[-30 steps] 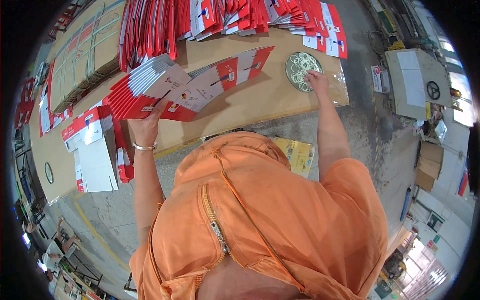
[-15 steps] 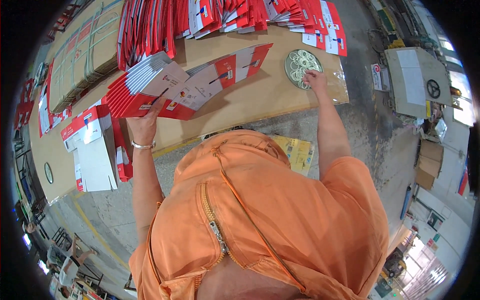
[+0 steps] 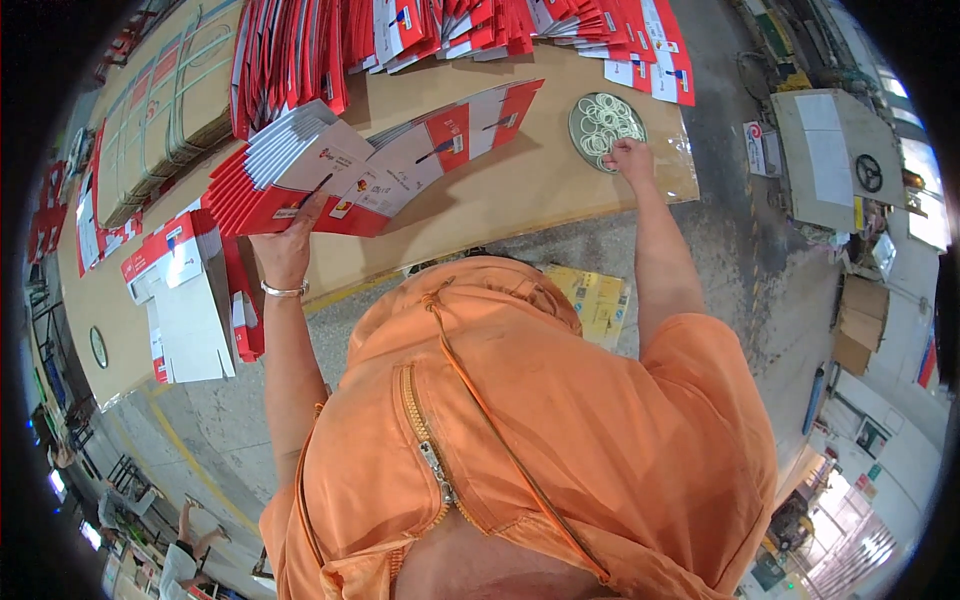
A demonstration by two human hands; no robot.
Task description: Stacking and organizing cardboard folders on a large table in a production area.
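A bundle of flat red-and-white cartons (image 3: 400,170) is gripped at its lower left edge by my left hand (image 3: 285,240), fingers wrapped round it. The bundle stands tilted above the table, its leaves fanned at the left and stretching out to the right. My right hand (image 3: 632,162) is at the near rim of a round dish (image 3: 577,125), its thumb and fingers pinched together. Pale rubber bands (image 3: 607,122) lie heaped in the dish. Whether a band is between those fingertips is too small to tell.
Rows of red-and-white cartons (image 3: 300,60) line the far side of the brown table (image 3: 480,215). A strapped cardboard stack (image 3: 165,115) stands at the left, with more flat cartons (image 3: 190,300) nearer me. Another small round dish (image 3: 98,347) sits at the left edge.
The carton bundle in my left hand has shifted very slightly up and left. My right hand stays pinched at the dish, almost unmoved.
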